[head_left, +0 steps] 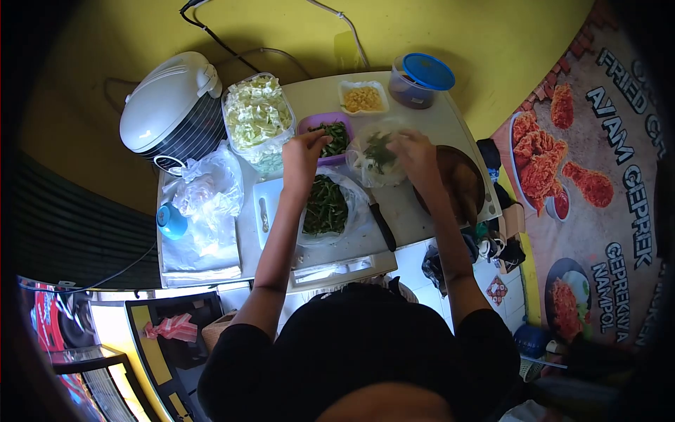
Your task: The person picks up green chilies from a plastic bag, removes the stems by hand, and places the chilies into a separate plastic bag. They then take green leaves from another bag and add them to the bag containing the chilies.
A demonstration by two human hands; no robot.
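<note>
My left hand (pixel 304 155) is over the near left side of a purple tray (pixel 306 125) of cut green vegetables (pixel 339 135). Its fingertips are pinched together; whatever they hold is too small to make out. At the right side of a clear plastic bowl or bag (pixel 357 171) is my right hand (pixel 416 156), its fingers blurred. Dark green pieces (pixel 380 151) lie over pale contents there. Closer to me, a plastic bag (pixel 357 211) filled with cut green vegetables (pixel 325 204) lies on a white cutting board (pixel 265 193). A black-handled knife (pixel 382 224) rests beside it.
A rice cooker (pixel 172 105) and a tub of chopped cabbage (pixel 259 112) stand at the back left. Behind are a tray of yellow food (pixel 363 98) and a blue-lidded container (pixel 415 81). A brown round pan (pixel 457 184) sits right; plastic bags (pixel 204 204) lie left.
</note>
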